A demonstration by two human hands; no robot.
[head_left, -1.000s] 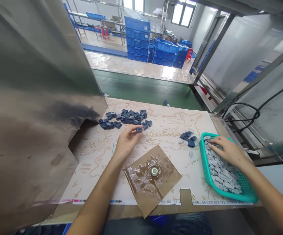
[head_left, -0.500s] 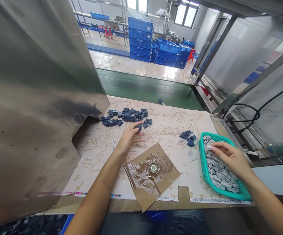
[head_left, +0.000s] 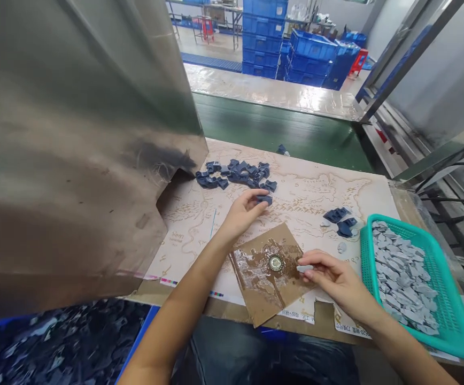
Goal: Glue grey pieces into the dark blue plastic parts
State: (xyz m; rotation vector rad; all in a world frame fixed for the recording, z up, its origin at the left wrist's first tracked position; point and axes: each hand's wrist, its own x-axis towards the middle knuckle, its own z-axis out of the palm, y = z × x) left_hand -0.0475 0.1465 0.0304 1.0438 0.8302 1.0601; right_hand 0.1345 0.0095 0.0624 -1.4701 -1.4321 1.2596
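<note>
Across the factory floor, stacked blue plastic crates stand beyond a green conveyor belt, and black cables run along the right. Nearer, a dented stainless steel sheet leans in from the left and hides that end of the bench, above a blue bin of dark scraps.

On the bench lies a printed map mat, with a wet brown cardboard square at its near edge and a round metal fitting at the square's centre. The left hand curls narrowly around a dark blue piece, just below a loose heap of dark blue pieces. The right hand pinches a pale grey piece between thumb and fingers, over the cardboard's right corner. Beside it, a teal plastic basket holds many pale grey pieces. A small cluster of dark blue pieces sits on the mat above that hand.
</note>
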